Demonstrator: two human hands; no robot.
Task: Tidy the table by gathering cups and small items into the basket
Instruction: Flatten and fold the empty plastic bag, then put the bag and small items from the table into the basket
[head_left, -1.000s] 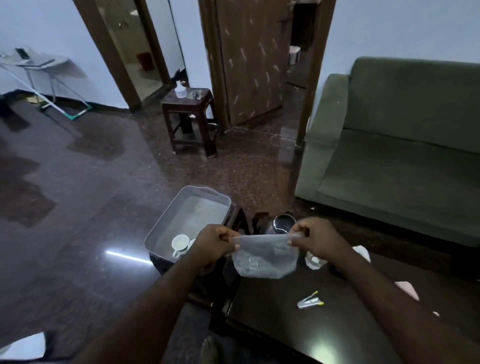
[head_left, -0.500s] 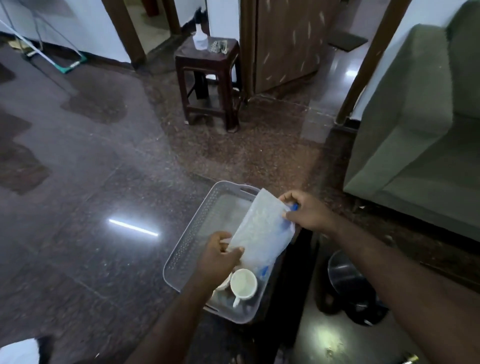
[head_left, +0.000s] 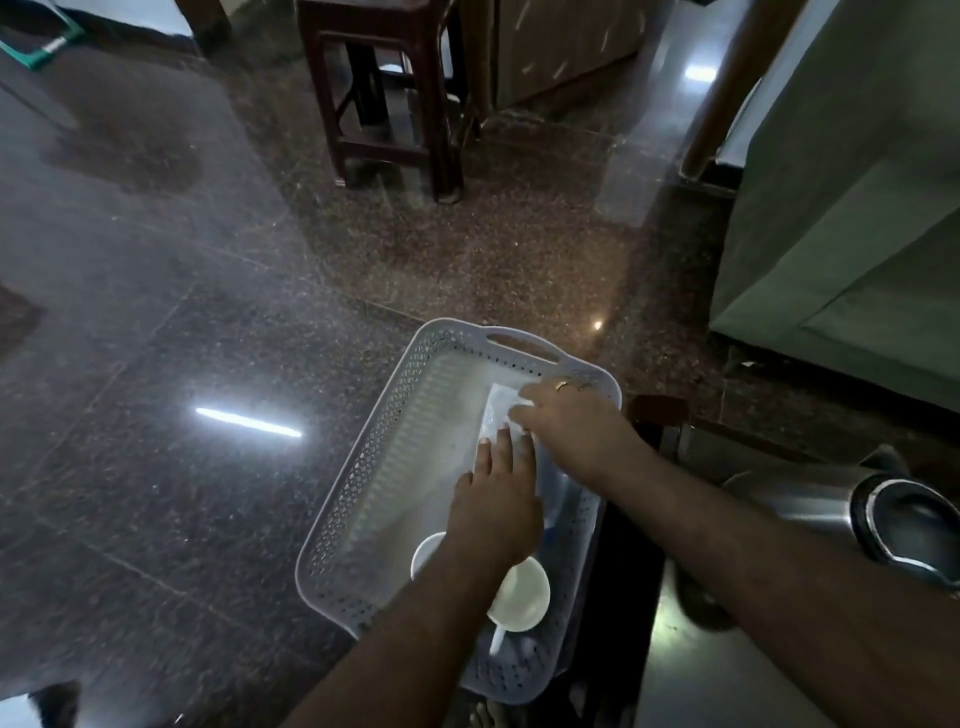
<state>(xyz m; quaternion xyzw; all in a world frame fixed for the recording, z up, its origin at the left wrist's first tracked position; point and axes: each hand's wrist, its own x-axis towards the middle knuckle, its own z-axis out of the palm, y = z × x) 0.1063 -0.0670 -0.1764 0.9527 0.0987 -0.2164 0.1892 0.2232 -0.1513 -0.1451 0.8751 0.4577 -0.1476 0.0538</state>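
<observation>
1. The grey perforated basket (head_left: 363, 467) is the landmark here; it sits beside the dark table (head_left: 691, 670), its long side running away from the person, with a slotted handle at its far end.
2. A clear plastic bag (head_left: 500, 410) lies flat on the basket floor, in the far right part of the basket.
3. The left hand (head_left: 496, 501) reaches into the basket from its near end, palm down, fingers stretched out nearly straight and resting on the near edge of the bag. It presses rather than grips; nothing is closed inside it.
4. The right hand (head_left: 566, 418) comes in over the basket's right wall, also palm down, fingers spread loosely across the far part of the bag. Motion blur hides the fingertips, so whether they pinch the plastic cannot be told.
5. A ring shows on one finger of the right hand, close to the basket's far right corner.
6. A white cup (head_left: 521, 592) with a handle lies in the near end of the basket, just right of the left forearm.
7. Part of a second white cup (head_left: 427, 552) peeks out on the other side of that wrist, also in the near end.
8. A steel kettle (head_left: 883, 512) lies well to the right of the basket, on the table.
9. A wooden stool (head_left: 384, 93) stands on the polished floor far beyond the basket's handle end.
</observation>
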